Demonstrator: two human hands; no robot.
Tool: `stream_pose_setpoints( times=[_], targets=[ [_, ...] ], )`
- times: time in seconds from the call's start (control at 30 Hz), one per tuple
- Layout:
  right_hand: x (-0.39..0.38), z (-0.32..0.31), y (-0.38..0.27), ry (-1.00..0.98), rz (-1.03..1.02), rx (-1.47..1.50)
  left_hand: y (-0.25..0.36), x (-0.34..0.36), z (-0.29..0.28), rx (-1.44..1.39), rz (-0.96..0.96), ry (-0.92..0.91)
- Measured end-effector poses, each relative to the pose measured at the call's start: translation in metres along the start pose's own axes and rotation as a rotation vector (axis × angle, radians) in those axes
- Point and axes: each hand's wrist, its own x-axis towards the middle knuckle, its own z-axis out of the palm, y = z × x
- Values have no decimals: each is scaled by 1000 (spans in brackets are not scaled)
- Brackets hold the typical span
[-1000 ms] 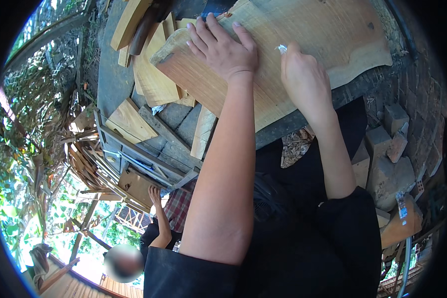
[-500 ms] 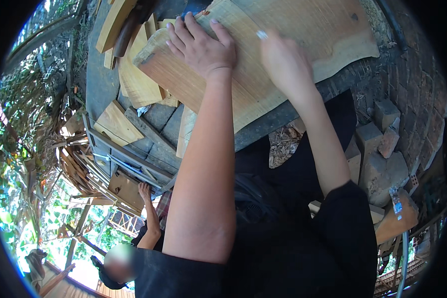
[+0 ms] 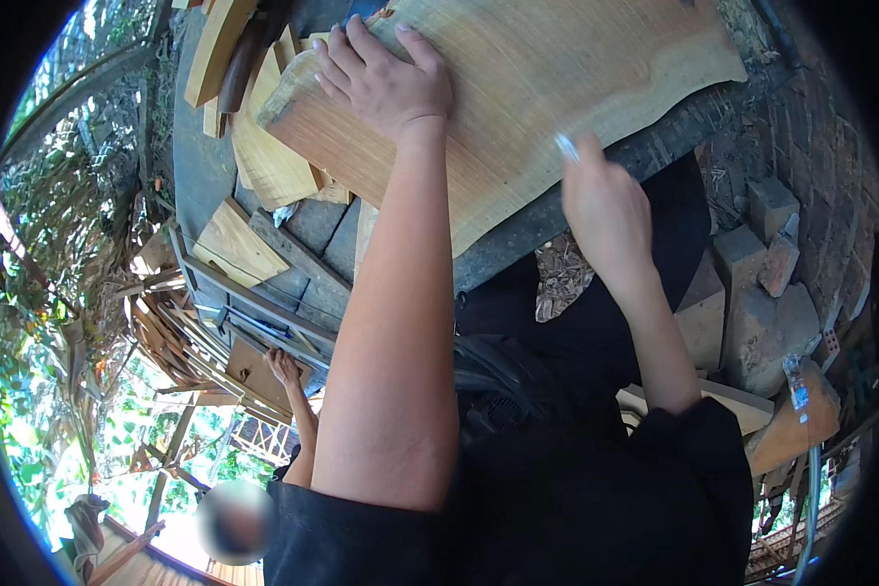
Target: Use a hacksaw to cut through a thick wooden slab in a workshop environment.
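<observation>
A broad, light-brown wooden board (image 3: pixel 527 88) with a wavy near edge lies across a dark work surface. My left hand (image 3: pixel 391 88) presses flat on its left part, fingers spread. My right hand (image 3: pixel 607 210) is closed at the board's near edge, smeared by motion. From its fingers juts a small whitish tip (image 3: pixel 567 147), too blurred to name; I cannot tell whether it touches the wood. The rest of that thing is hidden in the fist.
Smaller wood pieces (image 3: pixel 239 249) and thick curved offcuts (image 3: pixel 220 49) lie left of the board. Concrete blocks (image 3: pixel 737 259) stand at the right by a brick surface (image 3: pixel 811 166). Another person's hand (image 3: pixel 283 366) is near stacked planks at lower left.
My right hand, with the pale-tipped thing, has moved toward me and to the right, from over the board to its near edge. My left hand stays flat on the board.
</observation>
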Motion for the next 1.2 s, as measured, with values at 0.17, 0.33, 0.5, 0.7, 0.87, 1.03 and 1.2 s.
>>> stream_pose_setpoints(
  times=[0.17, 0.33, 0.5, 0.7, 0.87, 1.03, 1.2],
  targets=[
    [31, 4, -6, 98, -125, -19, -1, 0, 1, -4, 10, 2],
    [-37, -19, 38, 22, 34, -78, -1, 0, 1, -24, 14, 11],
    [-37, -17, 40, 42, -9, -40, -3, 5, -5, -19, 32, 35],
    [30, -1, 17, 95, -137, -56, 2, -3, 3, -21, 27, -3],
    [-19, -13, 44, 32, -50, -35, -4, 0, -2, 16, 12, -17],
    [-34, -20, 53, 12, -20, 3, -6, 6, -6, 19, 29, 19],
    [26, -1, 27, 68, -124, -7, 0, 0, 1, -16, 36, 6]
  ],
)
